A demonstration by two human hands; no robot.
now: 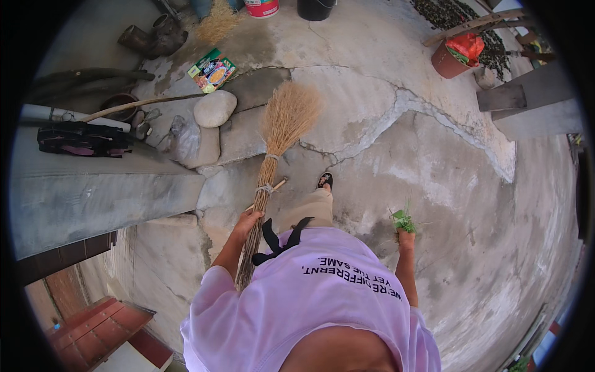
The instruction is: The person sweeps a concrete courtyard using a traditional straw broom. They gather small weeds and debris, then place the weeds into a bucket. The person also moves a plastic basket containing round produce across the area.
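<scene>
My left hand [249, 221] is closed round the handle of a straw broom [289, 116]. The broom's bristles point away from me, and its bound stick handle runs back along my left side. Out to the right, my right hand [406, 237] is closed on a small bunch of green weeds [403, 220], whose leaves and thin stems stick out past the fingers. Ahead of my body, one dark shoe [325, 180] shows on the concrete; the other foot is hidden.
A smooth round stone [215, 109] and a green printed box [212, 70] lie at the far left. Beside them is a clear plastic bag [186, 139]. A black bucket [315, 7] stands at the back, a brown bucket [450, 60] at the far right. Cracked concrete floor [372, 133] has uneven slabs.
</scene>
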